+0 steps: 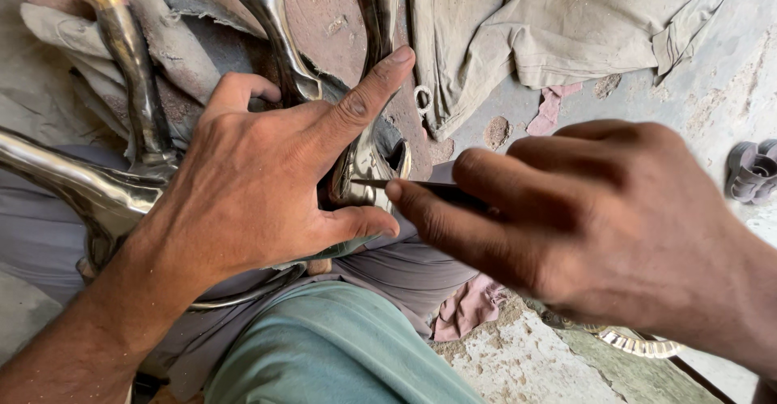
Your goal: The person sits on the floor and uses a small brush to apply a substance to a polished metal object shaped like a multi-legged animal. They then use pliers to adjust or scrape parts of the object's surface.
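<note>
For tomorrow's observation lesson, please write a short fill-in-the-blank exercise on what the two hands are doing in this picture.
1. The left hand presses on a shiny ____ object.
2. The right hand grips a thin dark ____.
3. A beige ____ lies on the ground beyond the hands.

Missing words: metal; tool; cloth

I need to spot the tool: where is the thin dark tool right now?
In the head view, the thin dark tool sits mid-frame, pinched in the right hand, its tip beside the left hand thumb.
</note>
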Motion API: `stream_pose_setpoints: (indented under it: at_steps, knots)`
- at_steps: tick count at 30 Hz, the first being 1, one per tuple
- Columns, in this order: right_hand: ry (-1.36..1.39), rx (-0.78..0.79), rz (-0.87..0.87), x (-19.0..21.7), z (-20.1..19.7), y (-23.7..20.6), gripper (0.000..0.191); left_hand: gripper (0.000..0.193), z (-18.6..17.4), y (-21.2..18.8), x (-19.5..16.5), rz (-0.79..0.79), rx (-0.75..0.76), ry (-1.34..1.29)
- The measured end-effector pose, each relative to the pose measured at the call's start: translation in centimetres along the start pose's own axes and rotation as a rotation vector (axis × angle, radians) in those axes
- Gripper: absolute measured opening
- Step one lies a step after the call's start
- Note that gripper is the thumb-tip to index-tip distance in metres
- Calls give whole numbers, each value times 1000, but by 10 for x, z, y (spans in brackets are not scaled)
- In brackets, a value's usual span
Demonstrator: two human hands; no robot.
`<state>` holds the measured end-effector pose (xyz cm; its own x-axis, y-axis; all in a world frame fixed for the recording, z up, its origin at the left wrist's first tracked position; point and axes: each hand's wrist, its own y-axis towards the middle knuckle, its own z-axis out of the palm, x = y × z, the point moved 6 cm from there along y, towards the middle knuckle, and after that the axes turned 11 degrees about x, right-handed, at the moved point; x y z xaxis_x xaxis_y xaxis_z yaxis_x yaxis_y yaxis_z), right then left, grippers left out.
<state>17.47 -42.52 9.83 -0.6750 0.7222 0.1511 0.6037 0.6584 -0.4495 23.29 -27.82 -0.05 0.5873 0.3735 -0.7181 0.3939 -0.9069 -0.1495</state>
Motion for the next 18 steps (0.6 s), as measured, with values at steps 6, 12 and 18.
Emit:
stream_pose_setpoints:
  at_steps: [6, 12, 18]
  knots:
    - [450, 129, 223, -26, 17, 11, 48, 117, 5, -1, 8, 32, -26, -67]
    - [777, -32, 325, -13, 13, 5, 35, 122, 3, -4, 6, 62, -48, -83]
    - [438, 62, 428, 35, 13, -1, 33, 77, -2, -4, 10, 58, -34, -109]
